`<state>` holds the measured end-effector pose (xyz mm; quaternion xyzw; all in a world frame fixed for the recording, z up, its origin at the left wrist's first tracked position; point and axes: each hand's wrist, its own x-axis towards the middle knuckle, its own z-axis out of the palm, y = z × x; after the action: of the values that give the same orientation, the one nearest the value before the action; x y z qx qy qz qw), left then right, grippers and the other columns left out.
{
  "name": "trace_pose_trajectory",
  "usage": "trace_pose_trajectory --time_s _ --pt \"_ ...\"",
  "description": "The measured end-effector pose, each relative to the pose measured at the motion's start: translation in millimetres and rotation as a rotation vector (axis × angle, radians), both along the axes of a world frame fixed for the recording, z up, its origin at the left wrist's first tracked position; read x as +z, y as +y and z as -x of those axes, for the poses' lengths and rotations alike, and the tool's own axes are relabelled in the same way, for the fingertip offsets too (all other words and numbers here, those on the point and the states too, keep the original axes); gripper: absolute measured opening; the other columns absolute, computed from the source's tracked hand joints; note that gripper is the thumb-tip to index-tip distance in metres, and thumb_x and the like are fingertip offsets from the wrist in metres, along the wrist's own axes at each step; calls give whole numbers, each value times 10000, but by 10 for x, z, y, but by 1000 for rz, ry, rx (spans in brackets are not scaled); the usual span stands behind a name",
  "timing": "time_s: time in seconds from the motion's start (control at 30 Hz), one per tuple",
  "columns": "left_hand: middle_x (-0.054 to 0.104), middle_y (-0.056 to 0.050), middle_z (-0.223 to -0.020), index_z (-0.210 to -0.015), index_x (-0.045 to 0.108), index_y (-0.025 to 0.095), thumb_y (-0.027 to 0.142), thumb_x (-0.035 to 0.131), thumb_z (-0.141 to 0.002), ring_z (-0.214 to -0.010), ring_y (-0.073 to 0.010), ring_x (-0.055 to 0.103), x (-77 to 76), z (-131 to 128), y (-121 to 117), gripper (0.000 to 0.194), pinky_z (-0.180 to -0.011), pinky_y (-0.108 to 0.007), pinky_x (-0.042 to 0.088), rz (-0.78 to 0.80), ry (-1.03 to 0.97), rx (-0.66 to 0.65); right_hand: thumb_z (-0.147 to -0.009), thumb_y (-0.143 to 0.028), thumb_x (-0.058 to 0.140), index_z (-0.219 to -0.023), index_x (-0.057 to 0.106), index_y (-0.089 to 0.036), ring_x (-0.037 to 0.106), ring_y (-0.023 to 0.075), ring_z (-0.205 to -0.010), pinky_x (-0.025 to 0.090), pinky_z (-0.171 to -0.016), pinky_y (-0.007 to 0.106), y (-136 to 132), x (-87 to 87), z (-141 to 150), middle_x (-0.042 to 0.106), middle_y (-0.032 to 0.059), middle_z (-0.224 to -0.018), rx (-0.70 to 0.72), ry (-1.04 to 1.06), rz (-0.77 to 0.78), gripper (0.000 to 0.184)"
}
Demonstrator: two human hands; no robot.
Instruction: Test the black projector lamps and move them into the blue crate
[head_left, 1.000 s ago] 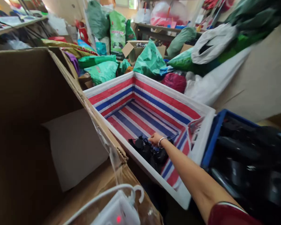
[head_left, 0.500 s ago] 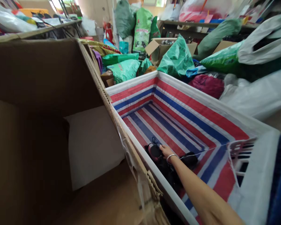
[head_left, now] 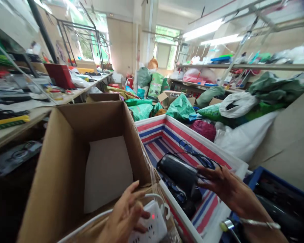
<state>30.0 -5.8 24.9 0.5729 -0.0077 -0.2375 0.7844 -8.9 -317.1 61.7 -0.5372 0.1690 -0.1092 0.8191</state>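
My right hand [head_left: 221, 184], a bangle at its wrist, grips one end of a black cylindrical device [head_left: 178, 170]. Its thin dark cable [head_left: 192, 153] loops above it, over the striped lining of a white-rimmed crate [head_left: 228, 216]. Beneath the device lie more dark items [head_left: 190, 206], partly hidden. With its fingers apart, my left hand [head_left: 128, 214] is over a white power strip [head_left: 152, 224] with a red light. I cannot tell whether it touches the strip. An open cardboard box [head_left: 58, 162] stands beside the crate, a white sheet [head_left: 108, 172] on its bottom.
To the right is a blue crate [head_left: 258, 175] with dark contents. Green bags [head_left: 181, 108] and a white sack [head_left: 245, 138] are heaped behind the striped crate. A cluttered workbench [head_left: 78, 92] runs along the left.
My view has tilted up and pulled back. My right hand has risen from the crate's bottom with the black cylinder. My left hand has come into view by the power strip.
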Motion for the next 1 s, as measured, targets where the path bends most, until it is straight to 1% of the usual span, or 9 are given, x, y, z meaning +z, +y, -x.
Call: trace_pose_trajectory --time_s 0.07,0.17,0.33,0.47,0.57,0.67,0.73,0.87,1.0 --pt "567 -195 -1213 -1328 353 190 781 493 -695 -702 -212 656 162 4 -77 877 -494 -320 540 150 116 -154 -668 -534 710 -759 697 -266 695 316 -866 538 -758 530 269 64 249 737 99 -983 11 -4 -9 283" --pt "634 -140 -998 -1220 477 143 681 606 -707 -661 -195 635 234 142 -42 755 -470 -277 507 197 125 -319 -709 -614 621 -891 707 -267 641 338 -1028 505 -867 517 746 23 584 707 126 -1072 125 11 51 400" --pt "631 -96 -996 -1126 534 158 531 718 -679 -859 -227 632 73 590 244 611 -651 -300 524 37 26 -228 -550 -518 785 -1174 506 -316 519 322 -1211 407 -1011 465 1353 -71 1016 584 99 -1287 261 -58 285 713" --pt "628 -84 -1099 -1082 517 206 379 548 -808 -867 -227 630 87 855 431 325 -691 -336 514 -216 -138 -275 -548 -382 794 -1163 418 -252 602 306 -1093 465 -946 426 1543 -211 1164 634 130 -1170 271 -11 673 732" --pt "676 -88 -992 -1024 534 186 216 488 -810 -937 -248 613 197 971 474 221 -837 -364 452 -547 -383 -248 -577 -369 726 -1117 426 -233 665 274 -917 524 -822 377 1749 -374 1209 679 87 -1005 101 24 925 632" --pt "688 -117 -918 -1044 539 163 191 471 -812 -881 -273 629 260 1068 477 244 -791 -356 444 -721 -451 -295 -631 -354 645 -1077 441 -221 666 257 -872 522 -808 380 1945 -461 1228 676 69 -952 -34 76 1020 508" --pt "684 -122 -914 -1049 551 157 202 491 -802 -855 -275 631 253 1112 495 258 -768 -347 445 -726 -474 -321 -625 -361 672 -1069 452 -213 656 266 -919 515 -830 393 1936 -439 1224 675 83 -977 26 86 961 517" --pt "673 -98 -1023 -1188 515 167 171 506 -765 -970 -273 603 189 1094 614 423 -850 -358 426 -660 -434 -277 -741 -447 624 -1077 488 -212 663 248 -928 527 -821 389 1504 -359 1161 679 102 -1035 301 74 495 433" --pt "664 -59 -1071 -1208 522 168 127 510 -724 -966 -242 605 184 1030 736 486 -845 -331 438 -501 -351 -325 -751 -334 604 -1053 582 -206 659 175 -671 552 -626 313 1108 -563 1031 686 93 -996 149 122 713 329"
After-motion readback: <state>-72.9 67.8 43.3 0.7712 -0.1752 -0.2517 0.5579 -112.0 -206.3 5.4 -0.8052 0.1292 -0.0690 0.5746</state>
